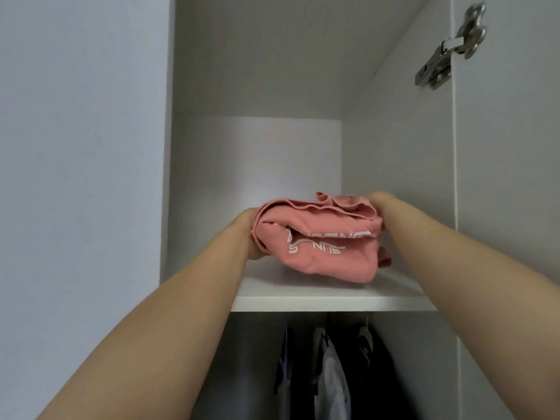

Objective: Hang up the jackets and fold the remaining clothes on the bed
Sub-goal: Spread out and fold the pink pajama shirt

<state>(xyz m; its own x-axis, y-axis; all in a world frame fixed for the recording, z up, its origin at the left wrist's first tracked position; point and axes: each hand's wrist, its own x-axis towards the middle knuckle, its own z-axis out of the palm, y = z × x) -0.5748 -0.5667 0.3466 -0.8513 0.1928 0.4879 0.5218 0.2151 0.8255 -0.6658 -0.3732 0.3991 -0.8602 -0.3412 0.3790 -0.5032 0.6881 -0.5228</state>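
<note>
The left hand (250, 234) grips the left end of a folded pink garment (321, 237), its fingers curled under the fabric with only the back of the hand and a few fingertips showing. The right hand (382, 204) holds the opposite end, knuckles up, with its fingers tucked into the folds, so the bundle is clamped between the two hands. The garment is a thick, loosely folded wad with white lettering on the side facing the camera, seen upside down, and rumpled edges along its top near the right hand. Just under both hands is a white shelf (333, 302) inside a wardrobe. The bundle's lower edge meets the board towards its front, though I cannot tell whether its weight is fully on it. Beyond the hands is the wardrobe's pale back panel (257, 153). Both bare forearms reach up from the bottom corners of the view. Below the shelf and between the forearms, hanging clothes (331, 368), dark and pale, are in the shadowed lower compartment. Far above the right hand, a metal hinge (451, 47) is fixed to the wardrobe's side. Out past the left hand is a plain light wall (75, 147).
</note>
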